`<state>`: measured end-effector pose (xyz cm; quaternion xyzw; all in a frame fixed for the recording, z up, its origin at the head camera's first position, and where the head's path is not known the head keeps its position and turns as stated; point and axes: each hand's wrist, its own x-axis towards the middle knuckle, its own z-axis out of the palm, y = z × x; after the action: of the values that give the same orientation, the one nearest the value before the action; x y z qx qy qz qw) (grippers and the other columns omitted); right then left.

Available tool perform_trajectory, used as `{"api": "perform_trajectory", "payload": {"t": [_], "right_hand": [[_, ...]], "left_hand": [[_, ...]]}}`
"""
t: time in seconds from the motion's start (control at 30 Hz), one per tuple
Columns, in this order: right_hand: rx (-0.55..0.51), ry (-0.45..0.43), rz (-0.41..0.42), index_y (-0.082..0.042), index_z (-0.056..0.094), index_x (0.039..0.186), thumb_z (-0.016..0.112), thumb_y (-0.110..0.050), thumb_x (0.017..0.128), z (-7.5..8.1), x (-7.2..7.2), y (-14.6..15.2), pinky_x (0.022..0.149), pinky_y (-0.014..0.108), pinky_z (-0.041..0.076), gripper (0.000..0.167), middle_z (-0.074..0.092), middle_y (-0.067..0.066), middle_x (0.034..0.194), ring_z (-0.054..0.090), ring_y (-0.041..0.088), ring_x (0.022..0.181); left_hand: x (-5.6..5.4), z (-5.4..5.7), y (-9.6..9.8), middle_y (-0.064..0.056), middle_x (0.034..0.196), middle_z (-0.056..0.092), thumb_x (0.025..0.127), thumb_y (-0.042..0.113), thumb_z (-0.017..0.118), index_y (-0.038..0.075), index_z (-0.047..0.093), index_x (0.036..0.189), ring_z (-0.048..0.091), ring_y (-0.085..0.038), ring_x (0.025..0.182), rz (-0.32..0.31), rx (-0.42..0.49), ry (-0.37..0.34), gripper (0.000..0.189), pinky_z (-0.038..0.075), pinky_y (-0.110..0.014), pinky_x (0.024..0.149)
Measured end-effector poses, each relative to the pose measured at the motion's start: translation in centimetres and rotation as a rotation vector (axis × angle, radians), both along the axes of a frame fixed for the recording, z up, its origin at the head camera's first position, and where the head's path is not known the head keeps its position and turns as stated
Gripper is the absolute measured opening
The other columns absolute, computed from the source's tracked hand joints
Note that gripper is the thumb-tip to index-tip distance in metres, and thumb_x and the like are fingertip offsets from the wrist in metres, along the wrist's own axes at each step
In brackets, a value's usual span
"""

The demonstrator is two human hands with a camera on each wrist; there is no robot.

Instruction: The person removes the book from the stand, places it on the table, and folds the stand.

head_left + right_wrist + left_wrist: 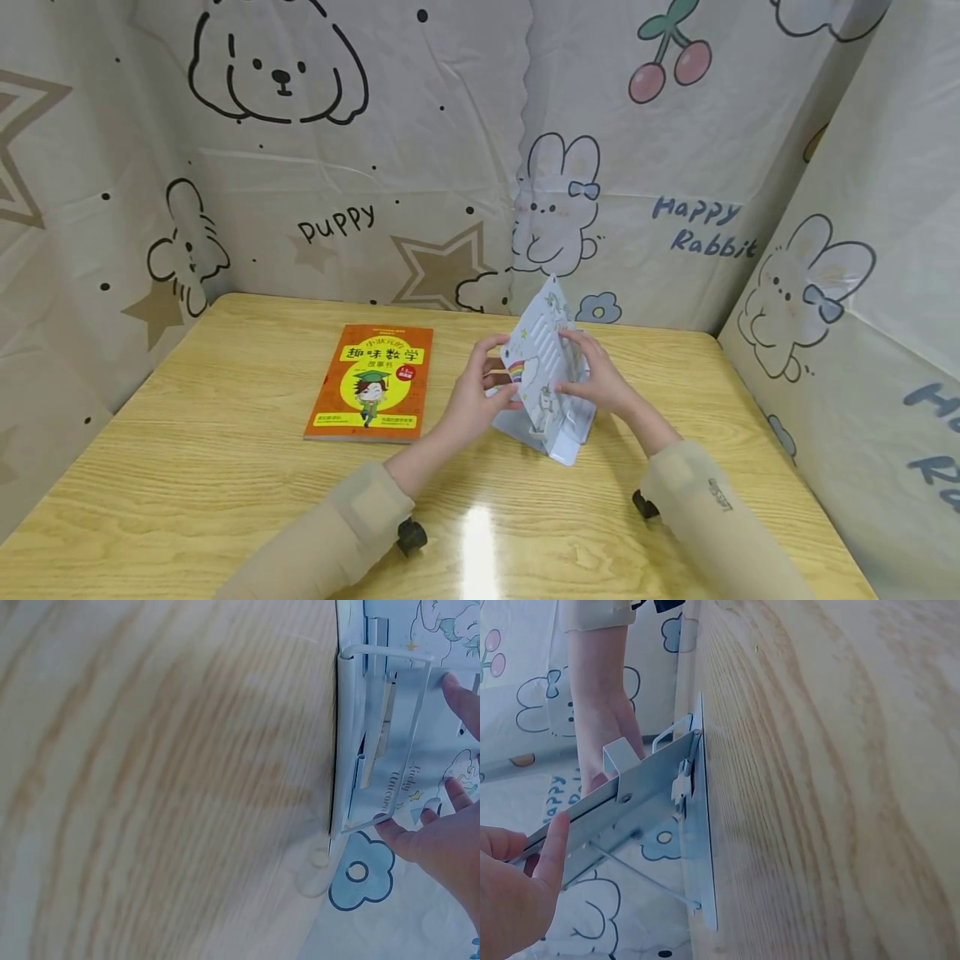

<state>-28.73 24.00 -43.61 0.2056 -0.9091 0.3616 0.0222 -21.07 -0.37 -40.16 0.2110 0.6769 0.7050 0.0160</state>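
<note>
A white metal book stand (534,346), printed with unicorns and a rainbow, is on the table with its panel tilted up from a flat base. My left hand (476,390) grips the panel's left edge; in the left wrist view those fingers (553,851) curl over the edge. On the other side, my right hand (602,379) holds the panel's right edge with thumb and fingers apart. The right wrist view shows its fingers (459,796) against the printed panel (405,742), beside a white wire loop (421,712). A thin wire prop (645,874) runs between panel and base.
An orange children's book (367,383) lies flat on the wooden table (247,500), left of the stand. A patterned cloth (442,167) with cartoon animals hangs behind the table and along its sides.
</note>
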Motion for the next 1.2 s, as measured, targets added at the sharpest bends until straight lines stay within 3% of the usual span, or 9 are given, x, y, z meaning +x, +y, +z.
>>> {"api": "perform_trajectory", "payload": {"t": [0.17,0.6,0.67,0.77,0.83,0.9,1.0,1.1,1.2], "right_hand": [[0.02,-0.056,0.006,-0.02,0.026,0.148,0.079,-0.02,0.077,0.0,-0.3,0.2,0.109,0.064,0.019,0.088,0.015,0.016,0.155,0.012,0.04,0.141],[0.031,-0.071,0.024,-0.024,0.025,0.149,0.078,-0.025,0.077,0.1,-0.6,0.4,0.109,0.064,0.018,0.089,0.017,0.013,0.156,0.013,0.039,0.142],[0.034,-0.056,0.011,-0.021,0.026,0.149,0.078,-0.021,0.078,0.2,-0.2,0.2,0.109,0.063,0.019,0.087,0.019,0.015,0.155,0.015,0.04,0.141],[0.036,-0.03,-0.013,-0.016,0.029,0.148,0.076,-0.016,0.079,0.4,0.6,-0.2,0.11,0.06,0.022,0.084,0.024,0.017,0.153,0.02,0.04,0.14],[0.027,-0.015,-0.031,-0.014,0.03,0.147,0.076,-0.016,0.08,0.6,1.3,-0.5,0.11,0.058,0.023,0.081,0.027,0.018,0.152,0.023,0.039,0.139],[0.011,-0.016,-0.05,-0.014,0.03,0.148,0.074,-0.018,0.082,0.8,2.0,-0.8,0.109,0.058,0.026,0.079,0.028,0.018,0.152,0.025,0.039,0.138],[-0.042,-0.043,-0.069,-0.012,0.028,0.148,0.071,-0.026,0.085,0.8,3.2,-1.3,0.106,0.059,0.03,0.078,0.027,0.017,0.152,0.027,0.039,0.138],[-0.119,-0.092,-0.073,-0.011,0.025,0.149,0.069,-0.031,0.086,0.7,4.4,-1.8,0.103,0.06,0.034,0.079,0.025,0.016,0.153,0.027,0.04,0.138],[-0.186,-0.131,-0.066,-0.012,0.022,0.15,0.069,-0.032,0.086,0.6,5.5,-2.3,0.104,0.059,0.033,0.081,0.022,0.015,0.154,0.025,0.039,0.139]], "left_hand": [[-0.5,-1.3,0.3,-0.025,0.117,0.052,0.088,-0.011,0.056,0.018,0.029,0.141,0.058,-0.041,0.104,0.02,-0.008,-0.006,0.066,0.057,-0.045,0.073],[-0.1,-1.2,0.5,-0.021,0.113,0.053,0.09,-0.008,0.055,0.02,0.033,0.138,0.061,-0.034,0.1,0.037,-0.044,0.034,0.061,0.058,-0.039,0.071],[-0.2,-1.2,0.4,-0.022,0.113,0.053,0.09,-0.008,0.056,0.018,0.033,0.138,0.061,-0.035,0.1,0.037,-0.06,0.041,0.06,0.058,-0.04,0.072],[0.4,-0.1,-0.1,-0.024,0.113,0.053,0.089,-0.008,0.056,0.011,0.034,0.138,0.06,-0.038,0.1,0.036,-0.096,0.079,0.057,0.058,-0.04,0.073],[0.2,-0.1,-0.5,-0.022,0.116,0.054,0.089,-0.006,0.058,0.01,0.037,0.137,0.061,-0.035,0.102,0.045,-0.126,0.117,0.055,0.058,-0.036,0.074],[-0.2,0.0,-0.8,-0.016,0.122,0.054,0.088,-0.001,0.062,0.011,0.04,0.136,0.06,-0.029,0.106,0.06,-0.163,0.16,0.053,0.057,-0.032,0.076],[-1.6,-0.8,-1.3,-0.007,0.131,0.051,0.086,0.006,0.067,0.014,0.043,0.135,0.055,-0.023,0.115,0.076,-0.2,0.22,0.055,0.056,-0.03,0.08],[-2.3,-0.3,-1.7,-0.005,0.138,0.046,0.086,0.011,0.069,0.012,0.042,0.137,0.048,-0.025,0.125,0.053,-0.223,0.259,0.059,0.054,-0.038,0.087],[-2.9,0.1,-2.0,-0.002,0.144,0.041,0.085,0.016,0.07,0.018,0.04,0.141,0.039,-0.025,0.132,0.013,-0.256,0.275,0.063,0.048,-0.046,0.096]]}}
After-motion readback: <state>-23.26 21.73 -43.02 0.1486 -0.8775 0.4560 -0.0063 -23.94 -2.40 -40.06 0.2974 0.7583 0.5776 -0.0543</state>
